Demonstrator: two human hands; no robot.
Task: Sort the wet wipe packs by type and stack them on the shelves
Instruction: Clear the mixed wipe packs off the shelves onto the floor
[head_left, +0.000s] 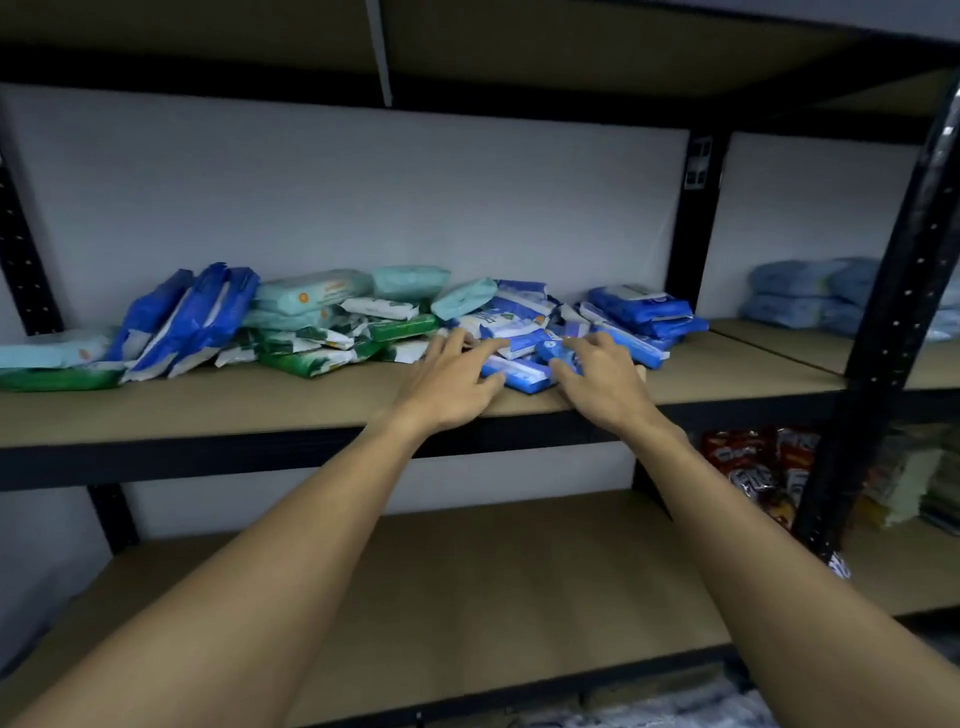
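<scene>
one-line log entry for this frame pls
pile: unsorted, middle shelf | left hand: touches blue packs | right hand: on blue packs, grip unclear

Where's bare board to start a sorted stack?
Widest: the lower shelf, bare left of the snack bags. On the middle shelf, the right end between the dark blue packs and the black upright, plus the front strip before the green packs. Crowded: the mixed pile along the back.
</scene>
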